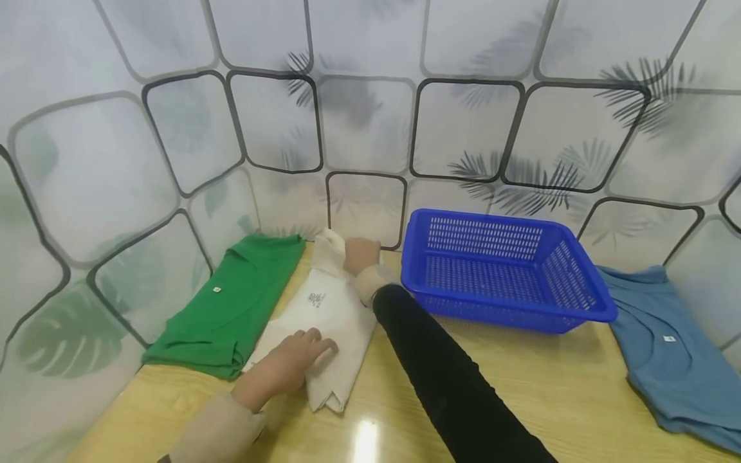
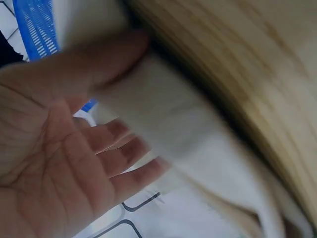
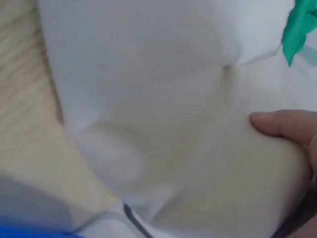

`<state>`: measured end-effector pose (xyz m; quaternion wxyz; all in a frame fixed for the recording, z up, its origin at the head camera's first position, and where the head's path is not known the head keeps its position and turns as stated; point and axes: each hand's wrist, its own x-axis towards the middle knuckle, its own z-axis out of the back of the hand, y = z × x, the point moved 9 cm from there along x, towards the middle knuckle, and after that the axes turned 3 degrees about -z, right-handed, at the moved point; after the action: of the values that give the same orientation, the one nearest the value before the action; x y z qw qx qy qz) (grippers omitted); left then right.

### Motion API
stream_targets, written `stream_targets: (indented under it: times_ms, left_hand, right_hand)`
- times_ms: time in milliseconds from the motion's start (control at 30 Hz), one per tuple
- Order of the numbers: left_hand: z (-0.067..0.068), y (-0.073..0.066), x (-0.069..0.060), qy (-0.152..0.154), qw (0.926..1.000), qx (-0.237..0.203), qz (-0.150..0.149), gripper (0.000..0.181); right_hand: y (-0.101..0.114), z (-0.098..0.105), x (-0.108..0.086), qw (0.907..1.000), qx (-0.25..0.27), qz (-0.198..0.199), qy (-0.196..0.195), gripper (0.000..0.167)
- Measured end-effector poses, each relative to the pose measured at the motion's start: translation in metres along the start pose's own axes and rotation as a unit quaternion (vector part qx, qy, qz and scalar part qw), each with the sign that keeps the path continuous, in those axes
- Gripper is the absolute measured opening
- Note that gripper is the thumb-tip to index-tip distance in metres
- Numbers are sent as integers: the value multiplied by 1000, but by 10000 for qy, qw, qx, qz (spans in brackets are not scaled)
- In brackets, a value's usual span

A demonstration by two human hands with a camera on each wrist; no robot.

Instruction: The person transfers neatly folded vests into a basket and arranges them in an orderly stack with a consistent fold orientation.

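A white shirt [image 1: 341, 308] with a small dark print lies partly folded lengthwise on the table, between the green shirt and the blue basket. At its far end my right hand [image 1: 362, 255] grips the cloth with curled fingers; in the right wrist view the thumb [image 3: 282, 123] lies on top of the fabric. My left hand [image 1: 289, 363] holds the shirt's near left edge. In the left wrist view the thumb [image 2: 94, 67] is on one face of the white cloth [image 2: 183, 124], and the fingertips are hidden behind it.
On the left lies a folded green shirt [image 1: 226, 308]. A blue perforated basket [image 1: 503, 315] stands at the back right, with a folded blue shirt [image 1: 677, 360] beyond it. Patterned curtains [image 1: 370, 122] hang behind the wooden table [image 1: 498, 386].
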<state>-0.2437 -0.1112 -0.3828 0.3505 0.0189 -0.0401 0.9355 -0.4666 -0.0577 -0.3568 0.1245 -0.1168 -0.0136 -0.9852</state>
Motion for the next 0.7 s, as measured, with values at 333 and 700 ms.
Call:
stream_targets:
  times_ms: [333, 700]
  left_hand:
    - [26, 44, -8, -1688, 9480, 352, 2676, 22]
    - [3, 53, -22, -987, 9348, -1064, 3240, 65]
  right_hand:
    - [-3, 41, -10, 9967, -689, -310, -295, 14]
    - [-19, 28, -16, 9958, -476, -676, 381, 16]
